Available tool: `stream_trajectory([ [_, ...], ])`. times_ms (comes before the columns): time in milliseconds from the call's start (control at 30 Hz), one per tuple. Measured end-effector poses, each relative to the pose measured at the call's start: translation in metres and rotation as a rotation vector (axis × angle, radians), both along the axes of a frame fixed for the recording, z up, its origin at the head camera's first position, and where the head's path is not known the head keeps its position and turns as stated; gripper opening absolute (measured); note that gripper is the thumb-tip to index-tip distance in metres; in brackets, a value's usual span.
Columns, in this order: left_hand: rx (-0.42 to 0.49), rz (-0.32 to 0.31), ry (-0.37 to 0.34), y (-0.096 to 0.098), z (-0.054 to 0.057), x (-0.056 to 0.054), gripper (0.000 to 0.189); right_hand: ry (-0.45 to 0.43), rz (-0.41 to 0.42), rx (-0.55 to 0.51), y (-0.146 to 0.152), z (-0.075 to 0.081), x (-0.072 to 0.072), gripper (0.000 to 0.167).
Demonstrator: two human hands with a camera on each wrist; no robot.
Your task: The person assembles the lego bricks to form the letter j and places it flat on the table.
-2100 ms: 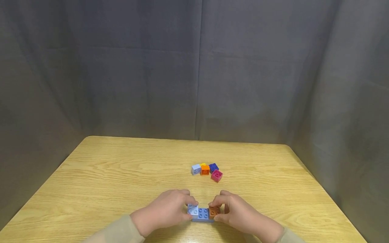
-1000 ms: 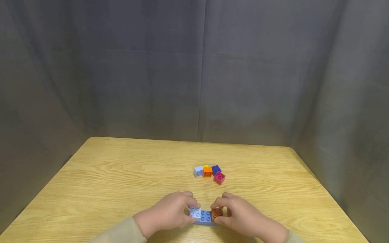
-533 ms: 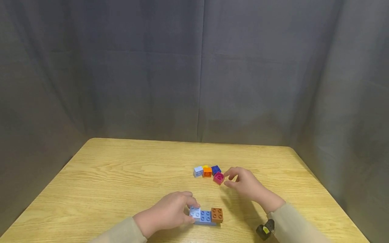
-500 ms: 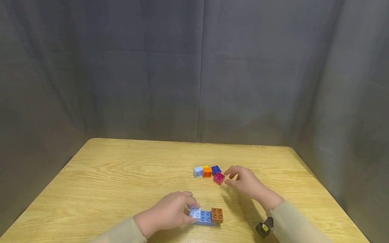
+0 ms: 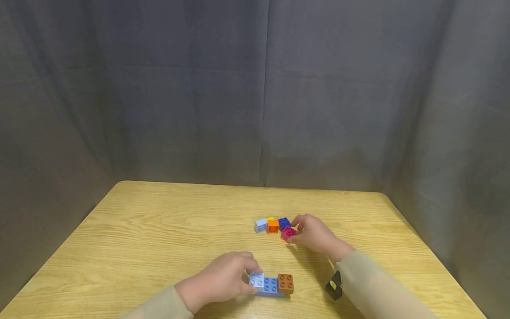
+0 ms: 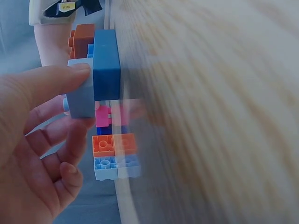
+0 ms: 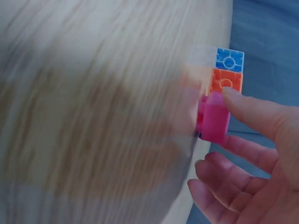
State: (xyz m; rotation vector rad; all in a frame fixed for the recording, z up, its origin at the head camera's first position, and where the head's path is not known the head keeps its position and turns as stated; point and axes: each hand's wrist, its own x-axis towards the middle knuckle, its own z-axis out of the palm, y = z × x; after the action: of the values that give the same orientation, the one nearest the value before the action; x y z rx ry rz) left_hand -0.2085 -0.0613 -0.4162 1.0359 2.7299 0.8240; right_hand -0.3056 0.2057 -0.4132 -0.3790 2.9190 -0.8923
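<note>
My left hand [image 5: 223, 277] pinches a light blue toy brick [image 6: 80, 95] between thumb and fingers. That brick sits on one end of a longer blue brick [image 5: 271, 285], whose studs show in the middle. A brown brick [image 5: 285, 282] is on its right end, jutting past it slightly. Farther out, my right hand [image 5: 316, 237] has thumb and index finger on opposite sides of a pink brick [image 7: 216, 117]. The pink brick lies studs down, its hollow underside up. In the right wrist view the other fingers are loosely curled beside it.
Close behind the pink brick lie a dark blue brick [image 5: 284, 223], an orange brick [image 5: 273, 226] and another light blue brick [image 5: 261, 226]. A yellow brick [image 5: 270, 219] is mostly hidden behind the orange one. Grey curtains [image 5: 191, 97] surround the wooden table [image 5: 159, 221].
My right hand has let go of the brown brick, moved forward to the pink brick and closed its thumb and index finger on it. The left hand has kept its hold.
</note>
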Motion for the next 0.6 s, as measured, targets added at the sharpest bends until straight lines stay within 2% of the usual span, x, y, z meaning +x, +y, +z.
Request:
stream_trajectory([
  [267, -0.003, 0.006, -0.006, 0.0, 0.0, -0.001, 0.032, -0.038, -0.01, 0.03, -0.008, -0.007, -0.003, 0.027],
  [500, -0.001, 0.01, -0.006, -0.001, -0.001, 0.0, 0.032, -0.012, -0.042, -0.015, -0.006, 0.0, 0.007, 0.04],
  [600, 0.002, 0.009, -0.003, -0.002, -0.002, 0.0, 0.032, 0.013, -0.021, -0.027, -0.005, 0.003, 0.012, 0.034],
])
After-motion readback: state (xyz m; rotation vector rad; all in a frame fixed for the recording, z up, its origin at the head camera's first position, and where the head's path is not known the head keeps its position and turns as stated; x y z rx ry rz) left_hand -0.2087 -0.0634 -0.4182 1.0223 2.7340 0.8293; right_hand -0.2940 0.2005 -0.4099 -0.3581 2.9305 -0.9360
